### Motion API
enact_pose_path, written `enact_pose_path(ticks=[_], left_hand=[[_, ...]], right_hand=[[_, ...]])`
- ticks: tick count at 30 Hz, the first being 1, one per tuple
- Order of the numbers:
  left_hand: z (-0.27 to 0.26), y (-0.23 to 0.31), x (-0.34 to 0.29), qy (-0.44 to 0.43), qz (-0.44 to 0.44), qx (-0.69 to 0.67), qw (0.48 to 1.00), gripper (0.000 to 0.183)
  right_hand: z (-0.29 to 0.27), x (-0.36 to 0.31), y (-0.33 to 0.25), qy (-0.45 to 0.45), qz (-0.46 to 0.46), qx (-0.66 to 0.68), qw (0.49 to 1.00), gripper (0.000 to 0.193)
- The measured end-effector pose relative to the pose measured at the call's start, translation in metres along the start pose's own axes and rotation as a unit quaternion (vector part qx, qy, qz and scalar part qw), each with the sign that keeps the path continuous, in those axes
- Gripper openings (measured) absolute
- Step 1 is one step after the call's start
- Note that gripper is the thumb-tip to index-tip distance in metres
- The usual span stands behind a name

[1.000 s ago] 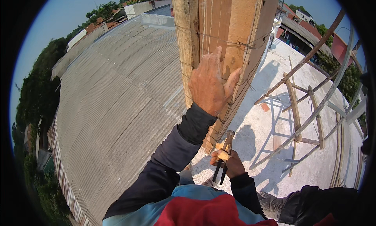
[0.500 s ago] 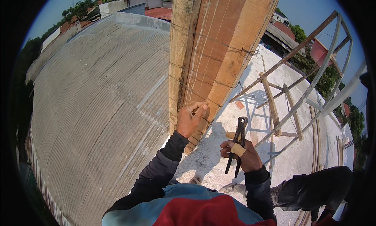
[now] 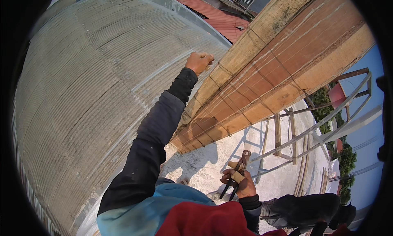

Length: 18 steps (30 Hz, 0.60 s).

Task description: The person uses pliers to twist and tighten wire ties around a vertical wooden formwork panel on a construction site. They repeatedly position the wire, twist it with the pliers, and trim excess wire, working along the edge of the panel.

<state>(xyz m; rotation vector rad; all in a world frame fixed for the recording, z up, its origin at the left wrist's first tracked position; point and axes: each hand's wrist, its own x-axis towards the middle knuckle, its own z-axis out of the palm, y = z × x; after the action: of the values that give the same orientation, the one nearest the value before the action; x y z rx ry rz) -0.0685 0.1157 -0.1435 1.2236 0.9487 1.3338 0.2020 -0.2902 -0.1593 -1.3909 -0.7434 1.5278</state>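
Observation:
My right hand [image 3: 247,187], with tan tape or bandage on its fingers, grips a pair of pincers [image 3: 242,162]. Their jaws point away from me and the dark handles hang below the fingers. Stretched forward, my left hand [image 3: 199,63] has its fingers curled together beside the far left edge of the wooden column form [image 3: 282,68]. Whatever it may hold is too small to make out. Brown panel and paler timbers make up the form, with several turns of thin wire bound around it. A twisted wire end [image 3: 306,91] shows on its right side.
A grey corrugated roof [image 3: 94,93] spreads across the left, with a red roof [image 3: 213,11] beyond. Right of the form, a metal frame [image 3: 305,149] and wooden pieces stand on the pale floor, with a red container [image 3: 337,95] above. Another person's dark clothing [image 3: 309,209] shows lower right.
My left hand has gone from the front of the form to its far left side, arm extended. The view has turned, so the form now leans right. The pincers stay in my right hand.

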Motion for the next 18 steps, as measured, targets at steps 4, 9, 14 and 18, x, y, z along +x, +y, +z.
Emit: enact_pose_path(ticks=[4, 9, 14, 18], left_hand=[[0.001, 0.016, 0.031, -0.143, -0.024, -0.004, 0.989, 0.038], [0.002, 0.034, 0.038, -0.185, -0.098, -0.017, 0.978, 0.036], [-0.010, 0.032, 0.041, -0.283, -0.153, -0.051, 0.945, 0.032], [-0.008, 0.024, 0.046, -0.317, -0.173, -0.113, 0.925, 0.030]], right_hand=[[0.017, 0.004, 0.007, 0.042, 0.033, 0.003, 0.999, 0.036], [0.036, 0.007, 0.020, 0.073, 0.053, 0.051, 0.995, 0.035], [0.038, 0.016, 0.032, 0.044, 0.123, 0.200, 0.971, 0.028], [0.046, 0.023, 0.035, 0.053, 0.145, 0.208, 0.966, 0.028]])
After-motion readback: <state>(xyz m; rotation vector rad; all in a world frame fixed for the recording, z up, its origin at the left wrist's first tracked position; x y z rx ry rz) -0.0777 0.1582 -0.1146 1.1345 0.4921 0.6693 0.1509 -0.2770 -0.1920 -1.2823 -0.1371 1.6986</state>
